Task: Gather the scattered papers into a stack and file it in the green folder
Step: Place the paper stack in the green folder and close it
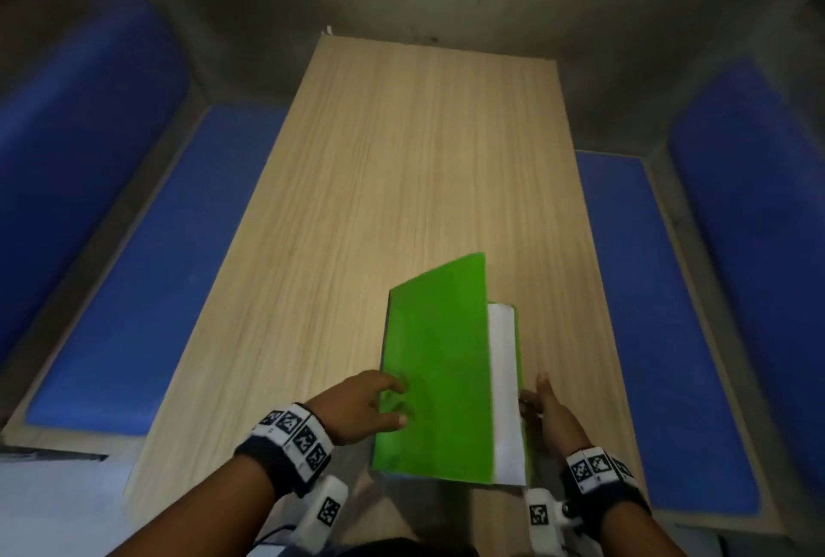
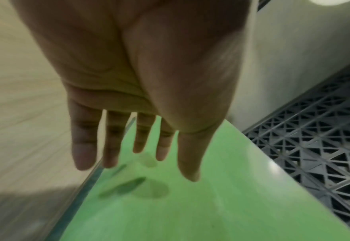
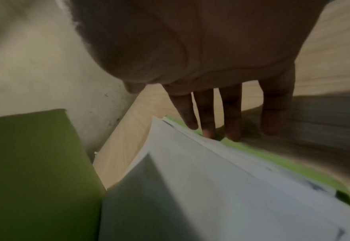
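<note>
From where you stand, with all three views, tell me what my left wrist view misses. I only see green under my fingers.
Observer: The head view shows the green folder on the wooden table, its front cover not yet flat, raised over a white paper stack.
Operator: Report the right hand.
Observer: The right hand is at the folder's right edge. In the right wrist view its fingers are straight, the tips at the edge of the papers.
Operator: Say whether any paper is outside the folder.
Observer: None that I can see on the table. The stack lies on the folder's back cover, which shows as a green strip past the sheets.
</note>
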